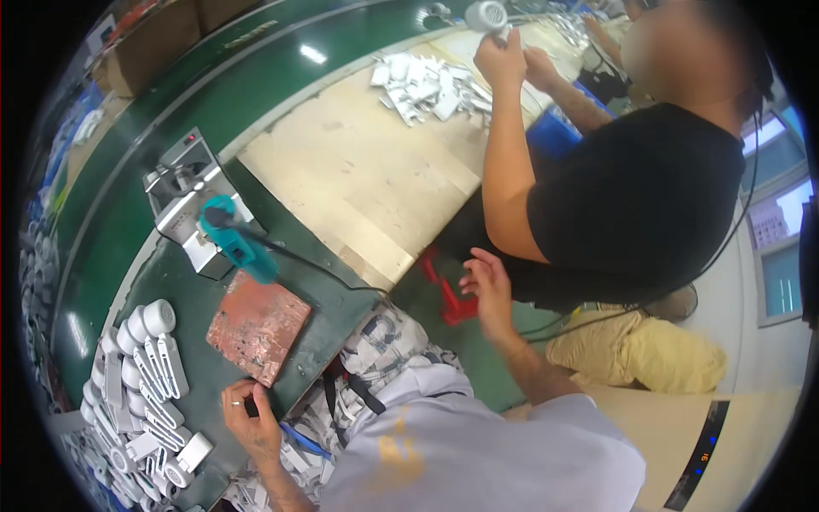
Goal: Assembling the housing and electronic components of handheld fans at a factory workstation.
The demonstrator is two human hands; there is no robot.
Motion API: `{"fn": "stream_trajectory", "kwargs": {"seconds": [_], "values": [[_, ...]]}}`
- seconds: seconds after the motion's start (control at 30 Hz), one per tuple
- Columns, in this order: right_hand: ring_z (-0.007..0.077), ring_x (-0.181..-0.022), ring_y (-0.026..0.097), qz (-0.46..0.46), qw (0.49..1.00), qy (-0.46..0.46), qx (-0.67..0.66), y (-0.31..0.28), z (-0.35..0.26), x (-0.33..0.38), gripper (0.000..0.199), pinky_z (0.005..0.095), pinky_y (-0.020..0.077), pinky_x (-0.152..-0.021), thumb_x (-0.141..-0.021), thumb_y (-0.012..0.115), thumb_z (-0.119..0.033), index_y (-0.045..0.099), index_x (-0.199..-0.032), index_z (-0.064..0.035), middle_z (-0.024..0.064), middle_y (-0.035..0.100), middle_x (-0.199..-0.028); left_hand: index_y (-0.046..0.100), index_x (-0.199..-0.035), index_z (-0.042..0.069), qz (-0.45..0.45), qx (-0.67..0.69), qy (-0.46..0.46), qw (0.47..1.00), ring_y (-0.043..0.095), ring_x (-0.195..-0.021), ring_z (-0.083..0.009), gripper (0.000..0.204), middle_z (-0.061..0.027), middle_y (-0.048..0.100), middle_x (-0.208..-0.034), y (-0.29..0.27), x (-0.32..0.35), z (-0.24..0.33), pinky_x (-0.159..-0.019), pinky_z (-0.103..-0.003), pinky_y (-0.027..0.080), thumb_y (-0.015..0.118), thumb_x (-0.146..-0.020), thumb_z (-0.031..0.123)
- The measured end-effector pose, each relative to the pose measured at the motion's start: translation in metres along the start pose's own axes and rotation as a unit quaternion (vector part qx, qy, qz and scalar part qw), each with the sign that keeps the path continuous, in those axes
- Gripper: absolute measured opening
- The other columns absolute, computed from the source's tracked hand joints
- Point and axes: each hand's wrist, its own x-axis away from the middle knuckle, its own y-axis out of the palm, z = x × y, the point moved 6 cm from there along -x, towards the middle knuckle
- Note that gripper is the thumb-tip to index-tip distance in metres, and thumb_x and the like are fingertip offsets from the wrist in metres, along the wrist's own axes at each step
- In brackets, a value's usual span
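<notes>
Below the head camera, on the dark green bench mat [183, 294], the left hand [249, 418] rests with fingers curled; whether it pinches anything cannot be told. Just above its knuckles lies a worn copper-coloured square plate [258, 326]. To the hand's left sits a heap of white plastic housings [141, 375], some cylindrical, some flat. Beyond the plate, a teal-handled soldering iron [237, 243] rests against a grey metal stand [183, 200]. The right hand [488, 290] hangs over the floor, fingers loosely spread, holding nothing, near a red bracket [448, 294]. A neighbouring person's hands [503, 55] hold a round white part [486, 14].
</notes>
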Motion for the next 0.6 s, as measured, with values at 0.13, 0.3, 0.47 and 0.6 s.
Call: {"fn": "stream_trajectory", "kwargs": {"seconds": [0.13, 0.3, 0.47, 0.6], "values": [[0.0078, -0.084, 0.054, -0.08, 0.976, -0.199, -0.023, 0.092, -0.062, 0.01, 0.025, 0.0233, 0.0461, -0.074, -0.109, 0.056, -0.021, 0.059, -0.123, -0.0013, 0.0023, 0.061, -0.096, 0.058, -0.085, 0.0, 0.009, -0.02, 0.033, 0.999, 0.058, -0.084, -0.0316, 0.013, -0.0145, 0.066, -0.092, 0.0, 0.002, 0.004, -0.076, -0.04, 0.046, 0.066, -0.094, 0.005], [0.0061, -0.076, 0.051, -0.18, 0.965, -0.138, -0.133, 0.2, -0.099, -0.042, 0.026, 0.0225, 0.0419, -0.067, -0.108, 0.058, -0.028, 0.065, -0.114, -0.0032, 0.0006, 0.061, -0.087, 0.055, -0.079, 0.0, 0.002, -0.045, 0.036, 0.998, 0.058, -0.083, -0.0316, 0.018, -0.0137, 0.066, -0.091, 0.005, 0.004, 0.003, -0.075, -0.041, 0.045, 0.068, -0.092, 0.003], [0.0049, -0.065, 0.047, -0.246, 0.944, -0.144, -0.167, 0.307, -0.133, -0.095, 0.023, 0.022, 0.038, -0.059, -0.106, 0.061, -0.025, 0.064, -0.111, -0.0035, -0.0002, 0.06, -0.083, 0.053, -0.078, 0.001, 0.031, -0.024, 0.044, 0.998, 0.057, -0.082, -0.0321, 0.02, -0.0137, 0.065, -0.09, -0.003, -0.003, 0.014, -0.074, -0.042, 0.044, 0.068, -0.09, 0.0], [0.0028, -0.065, 0.048, -0.208, 0.944, -0.237, -0.1, 0.357, -0.089, -0.126, 0.021, 0.0224, 0.0371, -0.055, -0.107, 0.061, -0.022, 0.063, -0.107, -0.0017, -0.0016, 0.061, -0.077, 0.054, -0.08, 0.001, 0.02, -0.034, 0.036, 0.999, 0.056, -0.082, -0.0328, 0.018, -0.0143, 0.064, -0.089, 0.004, -0.006, 0.004, -0.074, -0.043, 0.044, 0.068, -0.091, 0.001]]}}
